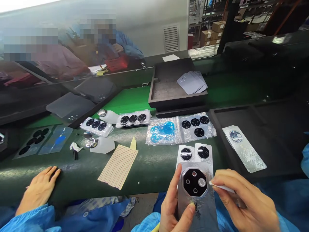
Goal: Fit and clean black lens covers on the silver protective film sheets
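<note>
My left hand (pixel 177 203) is closed around a grey phone back cover (pixel 198 214), tilted up toward me at the bench edge. Near its top sits a black octagonal camera plate (pixel 193 180) with several round lens openings in a silver rim. In my right hand (pixel 243 199) a thin white stick (pixel 223 187) is pinched between thumb and fingers. Its tip points at the cover's right edge, beside the camera plate. Just behind, two silver phone covers (pixel 204 151) lie on the bench, partly hidden by the held one.
A peach dotted sheet (pixel 118 166) and bagged black lens plates (pixel 199 130) lie on the green bench (pixel 154 164). A black tray (pixel 178 87) holds grey covers (pixel 191 83). One silver cover (pixel 243 148) lies at right. Another person's hand (pixel 41 188) rests at left.
</note>
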A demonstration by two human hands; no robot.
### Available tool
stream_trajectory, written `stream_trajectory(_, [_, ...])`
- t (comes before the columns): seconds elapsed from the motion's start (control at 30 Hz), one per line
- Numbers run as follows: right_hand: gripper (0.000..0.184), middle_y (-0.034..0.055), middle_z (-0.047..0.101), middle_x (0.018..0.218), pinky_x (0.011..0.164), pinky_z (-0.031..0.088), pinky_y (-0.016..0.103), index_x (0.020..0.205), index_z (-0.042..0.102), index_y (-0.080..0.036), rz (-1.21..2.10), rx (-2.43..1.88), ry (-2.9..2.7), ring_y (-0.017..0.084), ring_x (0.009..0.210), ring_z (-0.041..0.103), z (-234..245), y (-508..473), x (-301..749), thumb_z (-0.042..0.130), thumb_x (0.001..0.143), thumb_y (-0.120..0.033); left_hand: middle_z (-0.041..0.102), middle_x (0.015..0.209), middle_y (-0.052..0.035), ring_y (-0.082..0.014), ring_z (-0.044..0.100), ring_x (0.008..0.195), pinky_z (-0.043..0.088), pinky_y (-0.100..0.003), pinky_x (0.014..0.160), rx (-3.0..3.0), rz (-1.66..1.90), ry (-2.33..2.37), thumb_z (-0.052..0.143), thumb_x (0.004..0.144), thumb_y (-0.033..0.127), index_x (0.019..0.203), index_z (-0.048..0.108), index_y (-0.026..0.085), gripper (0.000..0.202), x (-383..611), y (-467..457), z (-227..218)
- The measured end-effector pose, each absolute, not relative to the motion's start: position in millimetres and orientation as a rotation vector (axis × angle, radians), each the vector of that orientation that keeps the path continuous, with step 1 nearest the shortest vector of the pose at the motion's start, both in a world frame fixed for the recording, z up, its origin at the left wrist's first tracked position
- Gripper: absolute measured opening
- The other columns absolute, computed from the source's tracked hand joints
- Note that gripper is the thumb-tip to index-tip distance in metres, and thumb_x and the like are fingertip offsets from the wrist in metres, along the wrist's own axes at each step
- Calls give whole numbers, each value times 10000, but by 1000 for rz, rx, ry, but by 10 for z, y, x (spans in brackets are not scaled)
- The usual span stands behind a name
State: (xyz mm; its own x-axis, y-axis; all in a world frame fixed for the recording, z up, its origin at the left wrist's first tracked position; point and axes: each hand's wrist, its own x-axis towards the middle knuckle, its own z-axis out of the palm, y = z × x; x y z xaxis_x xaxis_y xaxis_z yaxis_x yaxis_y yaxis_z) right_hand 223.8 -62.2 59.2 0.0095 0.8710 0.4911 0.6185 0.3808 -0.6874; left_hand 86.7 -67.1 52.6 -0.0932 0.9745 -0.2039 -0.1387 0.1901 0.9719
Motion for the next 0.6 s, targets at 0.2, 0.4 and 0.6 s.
stream_trajectory(0.2, [175, 8, 637, 847, 730, 520, 81, 955, 558, -183, 330, -1304, -1748, 58, 795, 632, 605, -608, 2243, 515, 872, -35, 634, 1236, 85, -249, 607, 1135, 476, -328, 970, 934, 1194, 1285, 599, 836, 211, 1230, 605, 450, 461, 816, -699, 437])
stream_trajectory(0.4, [308, 30, 651, 846, 705, 567, 161, 1040, 491, -157, 379, -1107, -1841, 94, 766, 644, 533, -567, 2150, 529, 795, 25, 651, 1207, 103, -236, 616, 1124, 444, -332, 1022, 1053, 1177, 1422, 606, 867, 350, 1228, 590, 491, 388, 855, -773, 326])
stream_trajectory(0.6, [292, 49, 618, 861, 655, 543, 190, 998, 449, -147, 271, -1126, -1790, 94, 720, 593, 444, -579, 1997, 488, 782, 47, 639, 1206, 143, -195, 641, 1081, 528, -257, 918, 1223, 1261, 1489, 588, 886, 303, 1225, 585, 504, 394, 893, -784, 293])
